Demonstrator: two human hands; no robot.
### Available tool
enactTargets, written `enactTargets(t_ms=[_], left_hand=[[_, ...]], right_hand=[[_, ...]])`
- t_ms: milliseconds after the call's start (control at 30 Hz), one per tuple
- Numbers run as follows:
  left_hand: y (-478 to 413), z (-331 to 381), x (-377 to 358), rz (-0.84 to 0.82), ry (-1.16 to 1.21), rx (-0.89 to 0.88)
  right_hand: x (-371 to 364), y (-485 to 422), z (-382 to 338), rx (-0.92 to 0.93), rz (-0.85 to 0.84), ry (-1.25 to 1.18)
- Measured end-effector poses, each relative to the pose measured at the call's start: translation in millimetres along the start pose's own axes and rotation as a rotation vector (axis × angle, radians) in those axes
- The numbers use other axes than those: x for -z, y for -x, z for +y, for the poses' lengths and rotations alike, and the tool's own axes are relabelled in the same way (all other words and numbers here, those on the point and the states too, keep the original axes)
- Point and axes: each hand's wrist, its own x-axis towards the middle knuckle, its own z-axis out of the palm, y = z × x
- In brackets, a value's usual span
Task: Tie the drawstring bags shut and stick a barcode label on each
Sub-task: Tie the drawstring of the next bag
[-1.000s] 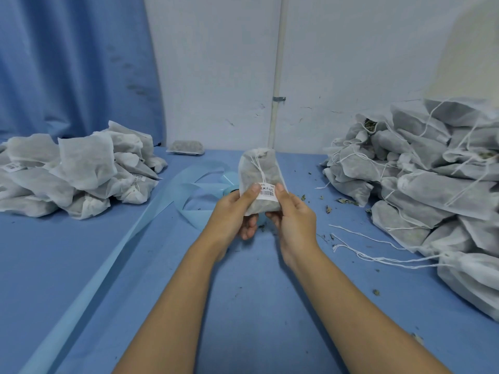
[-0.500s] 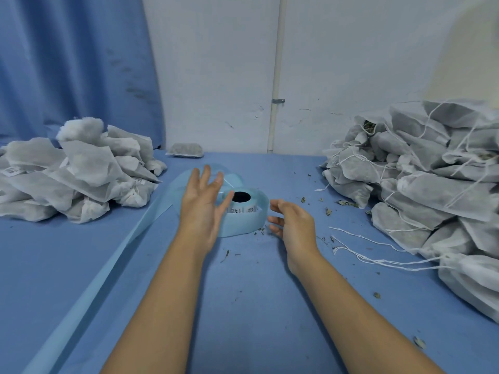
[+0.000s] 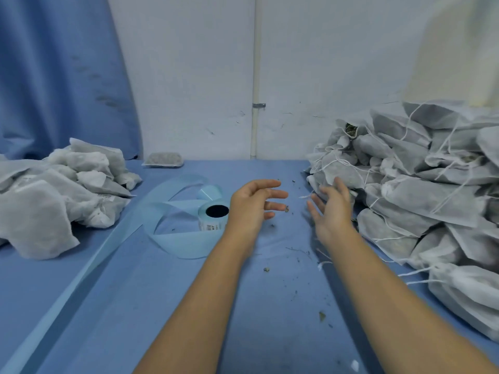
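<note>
Head view: left hand and right hand hover above the blue tabletop, each grip loose and empty. Untied drawstring bags lie heaped just right of the right hand; soft, light, probably floppy, best pinched at the corded neck.
</note>
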Motion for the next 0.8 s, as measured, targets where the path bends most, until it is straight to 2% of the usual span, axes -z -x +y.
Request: enactTargets(t_ms=[267,567,700,800], left_hand=[[-10,-16,-8,0.018,-0.01,0.043],[5,-14,-2,0.067,0.026,0.044],[13,-11,5,0.157,0.077,0.047],[16,-15,13,0.297,-0.012,0.03]], right_hand=[[9,-25,-5,0.02,0.082,-0.108],[0,13,12,0.0,0.086,-0.157],[-5,34,20,-0.043,0.069,-0.074],[-8,46,23,-0.028,0.069,0.032]])
